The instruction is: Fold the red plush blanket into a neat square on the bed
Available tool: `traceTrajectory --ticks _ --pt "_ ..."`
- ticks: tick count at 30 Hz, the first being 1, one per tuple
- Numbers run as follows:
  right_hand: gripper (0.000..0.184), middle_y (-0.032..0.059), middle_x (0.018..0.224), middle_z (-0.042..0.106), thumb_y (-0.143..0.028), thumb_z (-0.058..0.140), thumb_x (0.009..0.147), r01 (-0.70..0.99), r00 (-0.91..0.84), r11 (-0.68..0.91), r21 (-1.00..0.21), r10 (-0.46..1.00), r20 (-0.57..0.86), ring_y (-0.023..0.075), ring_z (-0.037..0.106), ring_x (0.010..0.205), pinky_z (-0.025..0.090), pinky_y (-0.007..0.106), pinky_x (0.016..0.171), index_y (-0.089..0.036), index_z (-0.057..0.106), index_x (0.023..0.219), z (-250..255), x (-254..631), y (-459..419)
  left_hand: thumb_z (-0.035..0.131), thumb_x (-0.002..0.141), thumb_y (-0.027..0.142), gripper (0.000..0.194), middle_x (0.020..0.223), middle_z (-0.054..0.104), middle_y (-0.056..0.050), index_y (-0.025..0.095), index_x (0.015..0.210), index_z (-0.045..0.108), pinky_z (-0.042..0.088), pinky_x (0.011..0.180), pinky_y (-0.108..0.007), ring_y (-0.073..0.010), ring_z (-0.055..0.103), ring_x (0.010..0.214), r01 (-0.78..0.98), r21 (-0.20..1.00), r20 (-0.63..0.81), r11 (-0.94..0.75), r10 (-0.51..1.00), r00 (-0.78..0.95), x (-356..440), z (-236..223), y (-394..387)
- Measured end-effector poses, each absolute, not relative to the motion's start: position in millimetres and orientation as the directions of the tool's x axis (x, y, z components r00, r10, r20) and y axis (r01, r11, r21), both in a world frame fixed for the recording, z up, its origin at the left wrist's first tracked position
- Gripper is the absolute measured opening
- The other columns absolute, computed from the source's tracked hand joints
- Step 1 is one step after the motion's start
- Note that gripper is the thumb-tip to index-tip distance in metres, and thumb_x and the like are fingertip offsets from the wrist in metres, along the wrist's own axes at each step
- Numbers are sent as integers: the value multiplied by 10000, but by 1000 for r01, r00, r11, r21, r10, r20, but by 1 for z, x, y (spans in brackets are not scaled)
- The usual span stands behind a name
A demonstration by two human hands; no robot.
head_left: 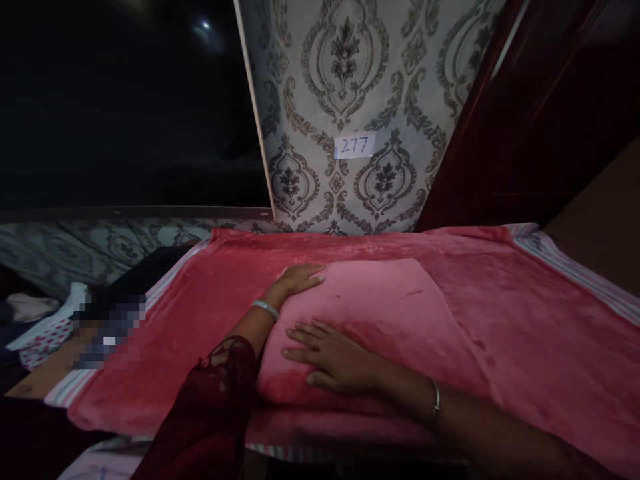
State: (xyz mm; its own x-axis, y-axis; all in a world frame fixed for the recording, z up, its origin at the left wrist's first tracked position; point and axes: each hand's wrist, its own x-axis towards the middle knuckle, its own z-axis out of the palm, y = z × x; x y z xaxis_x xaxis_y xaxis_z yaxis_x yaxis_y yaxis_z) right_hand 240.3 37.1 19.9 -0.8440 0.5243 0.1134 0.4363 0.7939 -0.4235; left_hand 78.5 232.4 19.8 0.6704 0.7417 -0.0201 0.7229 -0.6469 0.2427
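A pink folded piece of plush fabric [385, 287] lies on a larger red-pink plush blanket [170, 320]. At the folded fabric's far left corner rests my left hand [301, 278], fingers stretched out, a silvery bracelet on its wrist. My right hand [333, 357] lies flat on the near left part of the folded fabric, fingers spread. Where it has been rubbed or shaded, the pile looks darker red near the right hand. Neither hand grips anything.
Striped cloth [575, 267] edges the blanket at both sides. A large dark screen [125, 113] stands at the back left, before patterned wallpaper [345, 67] bearing a paper label [355, 145]. Dark red wooden panelling [525, 120] rises at right. Dotted cloth [45, 340] lies at far left.
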Motion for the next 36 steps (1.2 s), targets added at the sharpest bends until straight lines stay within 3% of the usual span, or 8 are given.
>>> traceTrajectory --ticks 4,8,10,14,20,27,33,36 --pt "583 61 1626 205 -528 402 1000 432 -840 804 -408 523 142 202 106 1509 65 448 1221 -270 352 1521 16 240 38 299 949 623 658 1551 406 -72 265 1493 396 184 1198 -485 -265 312 1455 789 182 -21 -587 800 600 85 22 226" --pt "580 81 1614 242 -520 436 991 432 -837 819 -377 520 169 204 141 1504 100 442 1218 -248 393 1501 17 239 40 379 928 613 696 1588 312 -145 217 1500 381 -1 1163 -647 -360 180 1489 863 104 18 -495 868 496 94 35 212" --pt "583 79 1607 264 -522 450 985 450 -830 810 -376 535 157 211 163 1499 118 445 1217 -245 404 1496 22 240 36 373 949 567 671 1604 270 -148 198 1508 359 -26 1165 -639 -342 150 1499 873 73 51 -482 876 479 95 46 199" --pt "562 76 1587 316 -498 449 990 510 -792 775 -375 592 147 233 204 1489 135 475 1214 -249 412 1493 35 247 8 340 984 476 572 1590 318 -133 192 1475 413 88 1195 -578 -286 227 1486 822 50 62 -567 824 564 80 66 149" --pt "585 80 1591 308 -402 498 977 411 -860 852 -324 480 172 216 161 1499 100 454 1225 -251 352 1523 26 255 -42 347 993 375 485 1582 354 -47 284 1461 435 141 1218 -485 -211 265 1477 623 151 24 -767 633 774 45 49 54" --pt "648 85 1586 314 -361 540 952 478 -843 832 -282 525 119 208 157 1501 77 456 1231 -195 314 1536 5 268 -36 332 1004 360 511 1578 342 -113 195 1483 399 144 1223 -497 -216 274 1475 736 110 146 -668 743 653 41 10 28" --pt "710 95 1609 238 -452 513 965 607 -759 766 -210 638 132 237 149 1502 112 487 1222 -210 222 1565 2 300 -29 391 991 354 511 1524 432 -141 165 1464 431 166 1212 -538 -253 324 1453 746 24 245 -665 728 641 55 12 16" --pt "757 73 1618 204 -513 512 951 645 -736 749 -151 662 142 257 121 1506 103 520 1213 -249 168 1572 -1 319 -17 434 976 386 573 1553 389 -135 160 1498 371 166 1208 -551 -270 271 1473 689 -33 255 -724 661 706 71 6 1"
